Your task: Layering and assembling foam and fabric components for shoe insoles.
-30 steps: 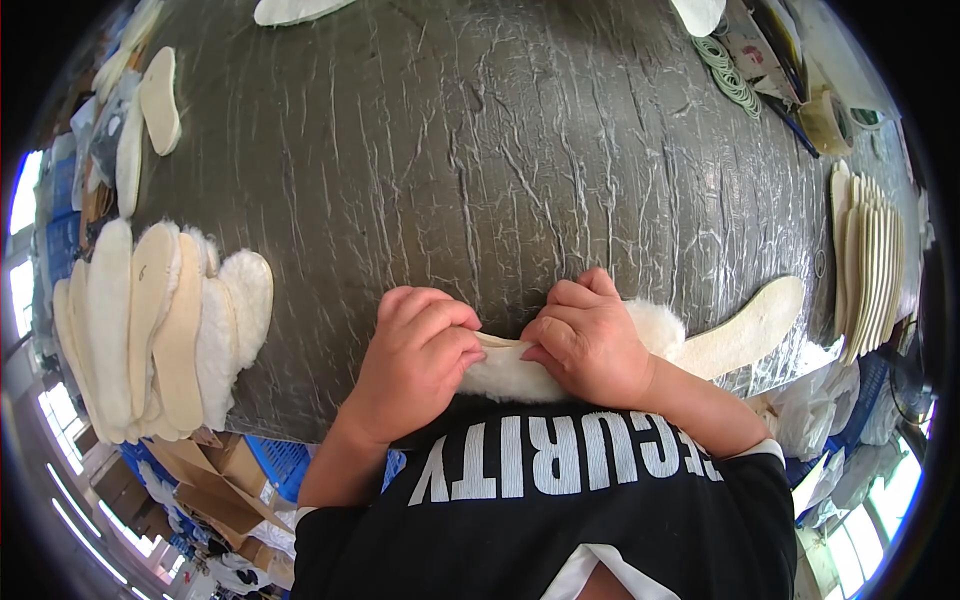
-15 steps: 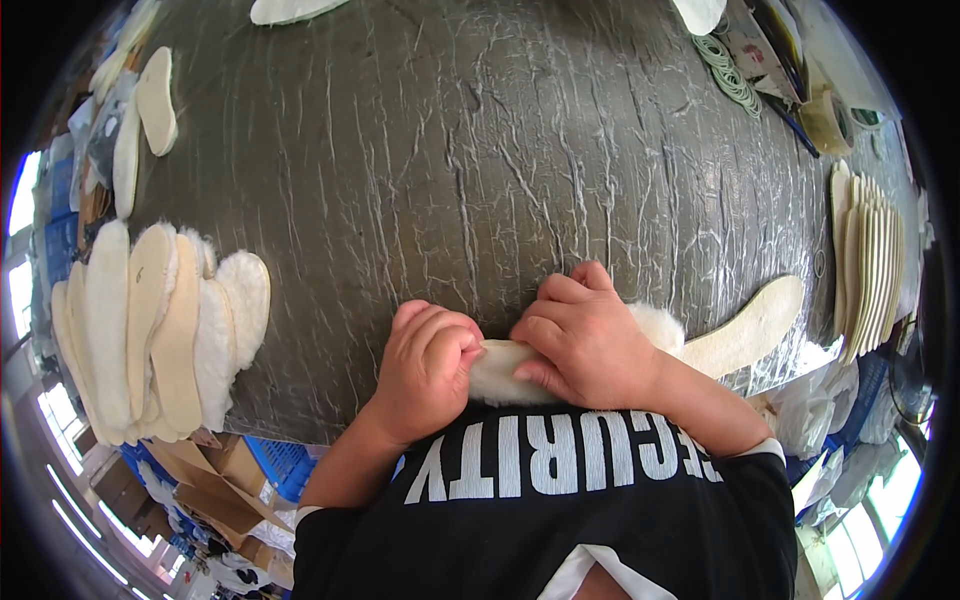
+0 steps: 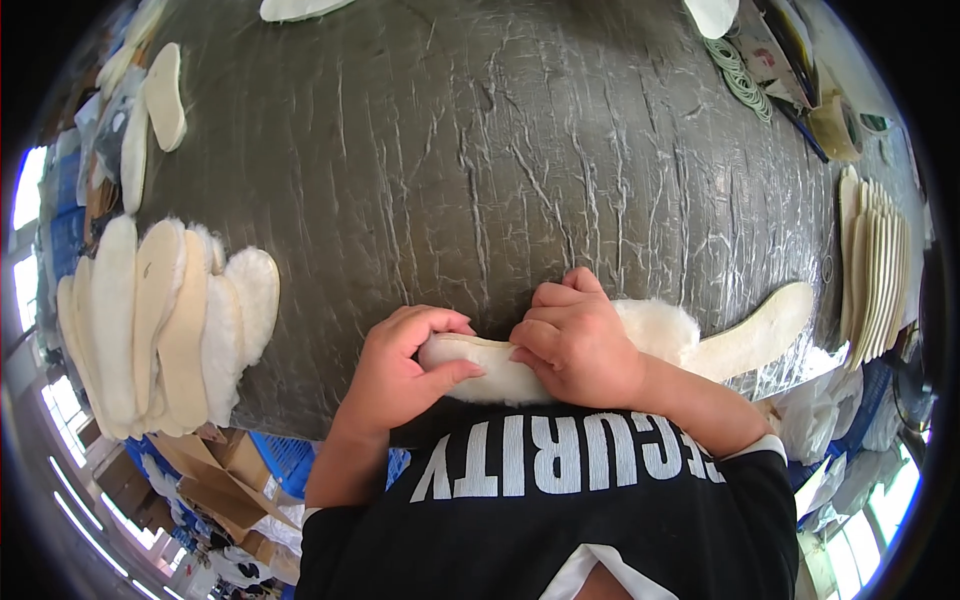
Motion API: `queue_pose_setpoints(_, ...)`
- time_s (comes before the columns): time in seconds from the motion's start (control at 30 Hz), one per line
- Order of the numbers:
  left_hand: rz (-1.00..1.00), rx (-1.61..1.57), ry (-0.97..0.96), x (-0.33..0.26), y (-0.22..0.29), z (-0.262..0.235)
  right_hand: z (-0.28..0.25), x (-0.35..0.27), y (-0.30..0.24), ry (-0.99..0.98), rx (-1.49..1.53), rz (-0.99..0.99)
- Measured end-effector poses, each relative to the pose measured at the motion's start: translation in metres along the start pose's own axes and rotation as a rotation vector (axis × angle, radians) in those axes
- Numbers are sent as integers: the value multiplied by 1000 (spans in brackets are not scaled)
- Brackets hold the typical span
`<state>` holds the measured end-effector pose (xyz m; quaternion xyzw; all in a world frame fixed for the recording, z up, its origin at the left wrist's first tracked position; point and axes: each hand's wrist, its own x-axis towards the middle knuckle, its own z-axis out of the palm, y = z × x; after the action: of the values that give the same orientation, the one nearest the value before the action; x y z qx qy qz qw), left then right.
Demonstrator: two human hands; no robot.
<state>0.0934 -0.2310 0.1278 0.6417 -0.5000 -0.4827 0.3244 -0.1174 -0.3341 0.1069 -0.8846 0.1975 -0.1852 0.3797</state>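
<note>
Close to my body, a cream fleece insole [image 3: 495,378] is held on edge, its fluffy side toward me and a thin seam along its top. My left hand [image 3: 395,365] is round the insole's left end, thumb on the near face and fingers on the far side. Farther right along the same edge, my right hand [image 3: 580,340] pinches it, fingers curled and partly hiding it. Beyond my right wrist lies a fluffy white insole piece [image 3: 655,325], partly covered by the hand. Touching it is a flat cream insole [image 3: 765,325].
A pile of fleece insoles [image 3: 185,340] stands at the left, with loose insoles [image 3: 165,97] behind. On the right are a row of upright insoles [image 3: 875,270], a tape roll [image 3: 835,128] and pale green cord [image 3: 738,80]. Wrinkled grey film covers the table [image 3: 400,160].
My left hand has loosened from a tight pinch and spread round the insole's left end, which now shows. The right hand stays pinched at nearly the same spot.
</note>
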Motion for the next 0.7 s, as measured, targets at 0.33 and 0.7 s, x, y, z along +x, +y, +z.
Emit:
queue_pose_setpoints(0.33,108,22,-33,10,5,12,2,0,1,-2,-6,18)
queue_pose_setpoints(0.7,386,884,15,1,8,8,-17,-31,4,-222,-450,115)
